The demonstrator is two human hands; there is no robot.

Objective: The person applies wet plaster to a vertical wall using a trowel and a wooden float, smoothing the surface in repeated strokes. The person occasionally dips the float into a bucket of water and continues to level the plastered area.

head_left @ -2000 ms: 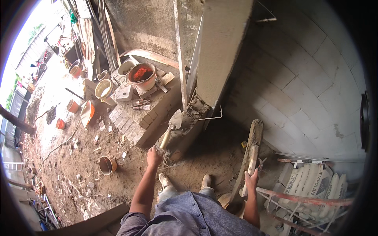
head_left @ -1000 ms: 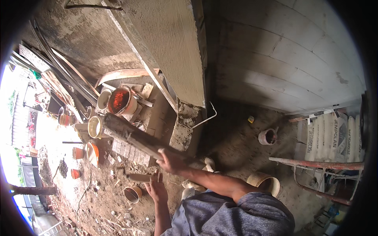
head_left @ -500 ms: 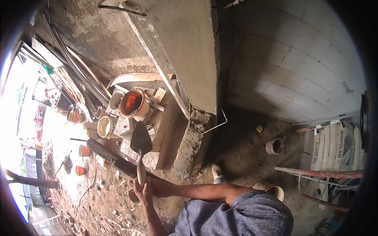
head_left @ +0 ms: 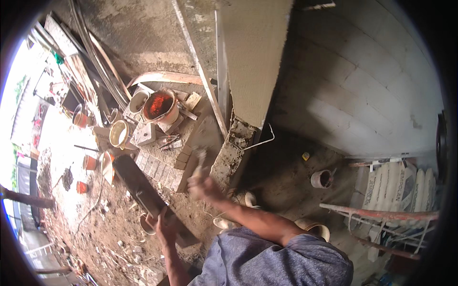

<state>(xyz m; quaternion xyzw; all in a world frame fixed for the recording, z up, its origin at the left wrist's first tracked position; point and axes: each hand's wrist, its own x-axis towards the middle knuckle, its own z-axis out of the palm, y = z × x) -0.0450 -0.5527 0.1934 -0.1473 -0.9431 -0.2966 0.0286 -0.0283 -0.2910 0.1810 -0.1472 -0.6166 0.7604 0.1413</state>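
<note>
My left hand grips the near edge of a long, dark board, its fingers lying over the wood. The board slants from upper left to lower right. To the right of it, my right hand is closed around the handle of a pointing trowel, smeared by motion. The trowel points away from me, towards the low block ledge and the foot of a plastered column; its blade is too blurred to make out clearly.
A bucket with reddish contents stands on the block ledge, beside a pale bucket. A straight batten leans by the column. A bent metal rod sticks out at its foot. Right are stacked sacks and a red metal bar.
My right hand has swung right and forward with the trowel, away from my left hand. The board shows more fully now, held in my left hand. The view has shifted slightly.
</note>
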